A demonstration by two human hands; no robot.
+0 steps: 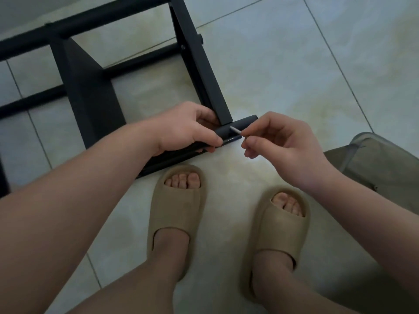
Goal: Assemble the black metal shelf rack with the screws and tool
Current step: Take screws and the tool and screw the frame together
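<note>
Gripping the sideways black bar (243, 123) in the left hand (183, 128), pinching a silver stick (235, 130) at it with the right hand (278, 141).

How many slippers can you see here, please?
2: the left slipper by the rack, the right slipper further right and nearer the camera, both on the floor. None seems hidden.

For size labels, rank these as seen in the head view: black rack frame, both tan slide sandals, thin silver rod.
1. black rack frame
2. left slide sandal and right slide sandal: alike, not ranked
3. thin silver rod in the right hand
</note>
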